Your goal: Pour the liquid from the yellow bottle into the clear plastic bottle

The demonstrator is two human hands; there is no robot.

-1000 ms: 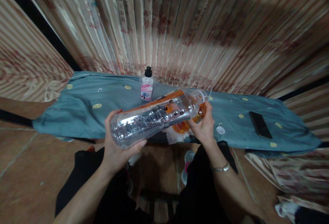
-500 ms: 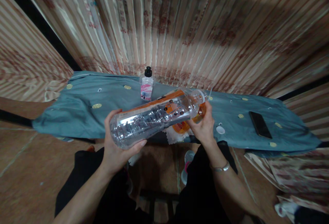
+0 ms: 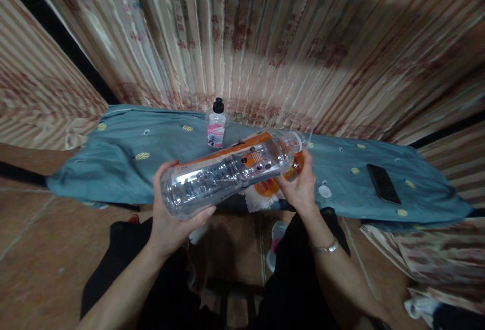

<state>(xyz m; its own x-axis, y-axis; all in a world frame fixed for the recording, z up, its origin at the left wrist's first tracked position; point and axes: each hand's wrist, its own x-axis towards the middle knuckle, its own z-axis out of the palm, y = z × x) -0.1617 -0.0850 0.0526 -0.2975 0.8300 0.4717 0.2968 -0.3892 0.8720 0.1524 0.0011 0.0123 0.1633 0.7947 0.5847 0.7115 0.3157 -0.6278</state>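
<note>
My left hand [image 3: 170,219] is wrapped around the base of a large clear plastic bottle [image 3: 223,176] with an orange-printed label. The bottle lies slanted across my view, its neck higher and to the right. My right hand [image 3: 301,183] is closed by that neck, around the upper part of a bottle of orange liquid [image 3: 267,187]. The large bottle covers much of the orange one, and I cannot tell whether their mouths touch. Under the orange bottle lies a white tissue [image 3: 254,201]. A small white cap [image 3: 324,191] rests to the right of my right hand.
A small clear bottle with a black cap and pink label [image 3: 216,130] stands at the back of the blue cloth [image 3: 121,168] covering the bench. A black phone [image 3: 383,183] lies at the right. Striped curtains [image 3: 242,42] hang close behind the bench.
Almost nothing differs. The large bottle and my left hand have shifted very slightly left; both hands keep their hold.
</note>
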